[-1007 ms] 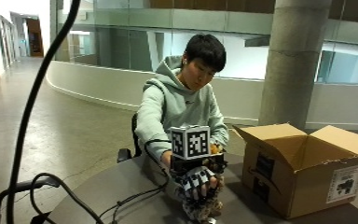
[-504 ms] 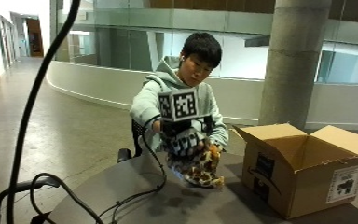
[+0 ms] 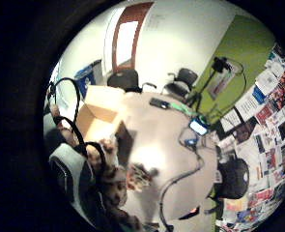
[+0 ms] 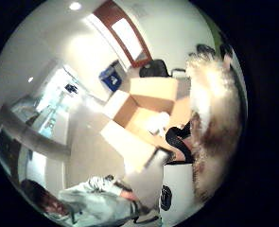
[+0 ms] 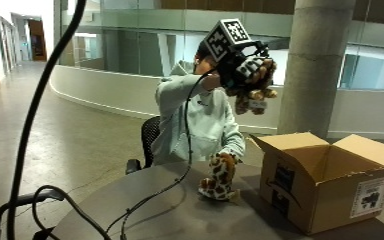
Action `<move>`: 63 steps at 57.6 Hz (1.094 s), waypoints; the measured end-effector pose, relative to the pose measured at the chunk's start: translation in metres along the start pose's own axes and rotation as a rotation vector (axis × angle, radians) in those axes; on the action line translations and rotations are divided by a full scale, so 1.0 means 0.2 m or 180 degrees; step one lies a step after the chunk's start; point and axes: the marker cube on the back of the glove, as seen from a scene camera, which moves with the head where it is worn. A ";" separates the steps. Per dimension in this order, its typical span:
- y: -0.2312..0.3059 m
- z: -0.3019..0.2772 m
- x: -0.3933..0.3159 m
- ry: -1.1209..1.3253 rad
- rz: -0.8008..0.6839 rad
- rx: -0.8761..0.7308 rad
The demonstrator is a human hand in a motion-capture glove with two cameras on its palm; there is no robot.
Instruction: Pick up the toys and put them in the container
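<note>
High above the open brown cardboard box [image 5: 328, 182], the gloved hand [image 5: 245, 70] clutches a soft brown plush toy [image 5: 258, 90]: light, squashy, best gripped round its body. A spotted giraffe plush [image 5: 220, 176] stands beside the box.

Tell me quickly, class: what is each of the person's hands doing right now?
Gloved right hand: raised high, gripping a brown plush toy.
Bare left hand: at the spotted plush toy on the table; whether it grips it cannot be told.
</note>
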 end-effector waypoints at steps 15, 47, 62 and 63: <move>-0.19 0.27 -0.40 -0.0884 0.0247 -0.0028; -0.10 0.36 -0.27 -0.0678 0.0221 -0.1222; 0.14 0.14 0.02 -0.0282 0.0147 -0.1357; 0.16 0.13 0.04 -0.0243 0.0140 -0.1378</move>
